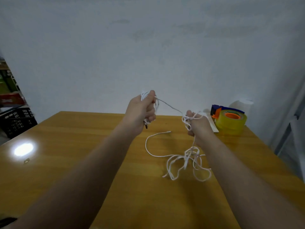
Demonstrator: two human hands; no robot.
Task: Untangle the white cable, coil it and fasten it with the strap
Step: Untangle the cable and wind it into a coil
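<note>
**Progress check: coiling begun, tangle outstanding, strap not fastened**

The left hand (pixel 142 109) was raised and closed around several turns of the white cable (pixel 144 95), which stood out above its knuckles as a partial coil. One strand ran taut from that fist across to the right hand (pixel 200 125), which was lower and gripped the cable with loose loops caught over its thumb and fingers.

Below the right hand and nearer the person, a knotted tangle (pixel 188 157) lay on the table (pixel 82 162), hanging from that hand by a single strand. The free end (pixel 168 132) rested between and below the two hands.

A small dark item (pixel 146 126) protruded beneath the left hand; it may have been the strap or a plug (the view was too coarse to settle it).

Assessment: early stage. A few turns were gathered, but most of the length remained tangled. Outstanding items were clearing the knot, completing the coil and fastening the strap.
</note>
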